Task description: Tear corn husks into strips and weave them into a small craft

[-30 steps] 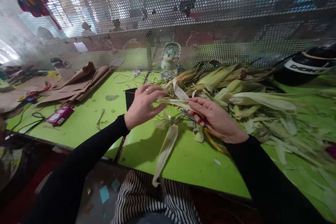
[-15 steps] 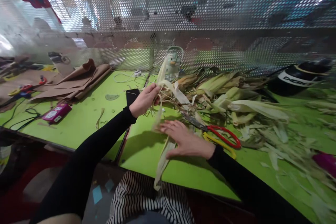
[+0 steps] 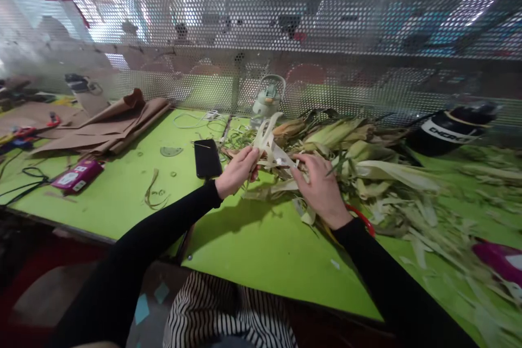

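Corn husks [image 3: 361, 149] (a heap), phone [image 3: 207, 159], brown paper [image 3: 118, 126], green table [image 3: 244, 253].

Husks [image 3: 387, 171] on tbl [image 3: 244, 250] R | phone [image 3: 206, 157] L of husks | btl [image 3: 267, 100] behind husks | paper [image 3: 118, 124] L of phone

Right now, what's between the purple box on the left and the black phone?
In the head view, a curly strip and a tiny ring lie between the purple box and the black phone, with a half-round piece slightly farther back.
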The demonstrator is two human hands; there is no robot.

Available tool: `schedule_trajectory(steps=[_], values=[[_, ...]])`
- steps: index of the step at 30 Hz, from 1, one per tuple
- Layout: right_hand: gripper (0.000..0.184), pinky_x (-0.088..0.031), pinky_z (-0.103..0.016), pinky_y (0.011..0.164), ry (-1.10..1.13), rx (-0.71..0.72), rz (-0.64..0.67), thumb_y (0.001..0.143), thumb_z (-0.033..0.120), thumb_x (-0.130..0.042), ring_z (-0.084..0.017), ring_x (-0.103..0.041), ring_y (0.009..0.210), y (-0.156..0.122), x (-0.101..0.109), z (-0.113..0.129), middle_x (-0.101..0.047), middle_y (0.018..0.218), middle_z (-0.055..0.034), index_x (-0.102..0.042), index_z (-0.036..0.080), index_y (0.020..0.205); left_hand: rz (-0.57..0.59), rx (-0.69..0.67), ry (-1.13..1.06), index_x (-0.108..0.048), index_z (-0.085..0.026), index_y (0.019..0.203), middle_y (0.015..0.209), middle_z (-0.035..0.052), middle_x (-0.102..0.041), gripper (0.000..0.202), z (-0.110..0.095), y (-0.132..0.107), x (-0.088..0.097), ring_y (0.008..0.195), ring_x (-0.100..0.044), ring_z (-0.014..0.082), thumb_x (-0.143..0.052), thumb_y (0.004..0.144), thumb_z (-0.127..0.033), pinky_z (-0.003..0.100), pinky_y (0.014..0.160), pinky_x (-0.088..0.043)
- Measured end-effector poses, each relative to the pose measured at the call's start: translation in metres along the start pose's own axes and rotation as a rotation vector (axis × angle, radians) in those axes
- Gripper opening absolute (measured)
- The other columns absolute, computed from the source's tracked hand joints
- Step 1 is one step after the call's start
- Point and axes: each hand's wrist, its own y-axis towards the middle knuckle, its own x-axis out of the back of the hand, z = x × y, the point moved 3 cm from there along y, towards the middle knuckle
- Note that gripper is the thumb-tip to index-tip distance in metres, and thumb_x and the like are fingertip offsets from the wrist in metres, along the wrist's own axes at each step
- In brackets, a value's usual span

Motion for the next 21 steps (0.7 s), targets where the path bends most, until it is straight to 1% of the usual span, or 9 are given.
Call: schedule_trajectory(steps=[2,4,6,8,10,14,17,19,21], values=[[0.044,-0.048,-0.043,0.097,0.373,-0.082,0.004,0.099,0.049,-0.039,-0.028,-0.060,0.116,-0.001,0.003,0.010,-0.064,0.128,-0.0144,-0.052,0.020,0.131,0.013,-0.002,0.010,-0.046,-0.017,0.078,0.058,-0.0061,-0.046,0.028,0.008,-0.004,-0.005,0.042,-0.042,0.0035,-0.037,0.103,-0.026,0.016,0.042,-0.031],[0.055,-0.052,-0.042,0.090,0.619,-0.183,0.096,0.091,0.058,-0.054,-0.027,-0.065,0.107,-0.004,-0.002,0.019,-0.068,0.122,-0.0121,-0.049,0.022,0.133,0.041,0.002,0.011,-0.044,-0.018,0.074,0.055,-0.0061,-0.045,0.030,0.015,-0.009,-0.010,0.043,-0.042,0.0041,-0.039,0.102,-0.028,0.016,0.044,-0.033],[0.056,-0.053,-0.040,0.084,0.682,-0.237,0.162,0.084,0.061,-0.063,-0.026,-0.067,0.095,-0.008,-0.008,0.023,-0.071,0.106,-0.0087,-0.056,0.022,0.122,0.088,-0.001,-0.031,-0.044,-0.018,0.075,0.057,-0.0059,-0.046,0.027,0.022,-0.013,-0.013,0.046,-0.045,0.0046,-0.044,0.100,-0.029,0.016,0.047,-0.036],[0.043,-0.051,-0.036,0.076,0.712,-0.244,0.194,0.085,0.062,-0.061,-0.022,-0.065,0.081,-0.012,-0.012,0.021,-0.070,0.088,-0.0039,-0.063,0.021,0.101,0.154,0.020,-0.113,-0.049,-0.018,0.084,0.065,-0.0049,-0.051,0.017,0.027,-0.016,-0.015,0.050,-0.049,0.0049,-0.050,0.097,-0.029,0.016,0.049,-0.039],[0.040,-0.048,-0.031,0.068,0.791,-0.261,0.187,0.088,0.060,-0.057,-0.017,-0.059,0.070,-0.015,-0.011,0.014,-0.065,0.077,-0.0006,-0.064,0.021,0.085,0.210,0.076,-0.184,-0.051,-0.018,0.096,0.073,-0.0039,-0.055,0.012,0.033,-0.017,-0.016,0.051,-0.053,0.0054,-0.052,0.096,-0.030,0.017,0.048,-0.040],[0.038,-0.045,-0.027,0.064,0.950,-0.333,0.075,0.087,0.058,-0.062,-0.015,-0.055,0.068,-0.015,-0.004,0.002,-0.063,0.074,0.0009,-0.066,0.021,0.082,0.185,0.150,-0.193,-0.055,-0.019,0.105,0.071,-0.0052,-0.053,0.020,0.041,-0.018,-0.017,0.047,-0.047,0.0043,-0.058,0.094,-0.036,0.016,0.044,-0.035],[0.041,-0.044,-0.027,0.062,0.955,-0.328,0.069,0.086,0.060,-0.061,-0.015,-0.054,0.066,-0.015,-0.003,0.002,-0.062,0.072,0.0005,-0.067,0.020,0.080,0.139,0.171,-0.185,-0.061,-0.017,0.104,0.073,-0.0036,-0.053,0.030,0.045,-0.017,-0.016,0.053,-0.047,0.0039,-0.063,0.090,-0.044,0.016,0.048,-0.036],[0.042,-0.043,-0.026,0.061,0.943,-0.314,0.100,0.087,0.060,-0.061,-0.014,-0.053,0.064,-0.015,-0.004,0.004,-0.061,0.069,0.0010,-0.067,0.020,0.080,0.175,0.223,-0.185,-0.063,-0.016,0.099,0.079,-0.0012,-0.058,0.035,0.047,-0.018,-0.016,0.059,-0.051,0.0043,-0.069,0.085,-0.048,0.016,0.052,-0.040],[0.041,-0.045,-0.026,0.061,0.956,-0.299,0.130,0.087,0.060,-0.061,-0.014,-0.054,0.063,-0.016,-0.005,0.007,-0.059,0.067,0.0017,-0.066,0.020,0.081,0.271,0.284,-0.191,-0.062,-0.015,0.095,0.082,0.0005,-0.062,0.038,0.047,-0.019,-0.017,0.062,-0.055,0.0048,-0.075,0.080,-0.047,0.018,0.058,-0.045]])
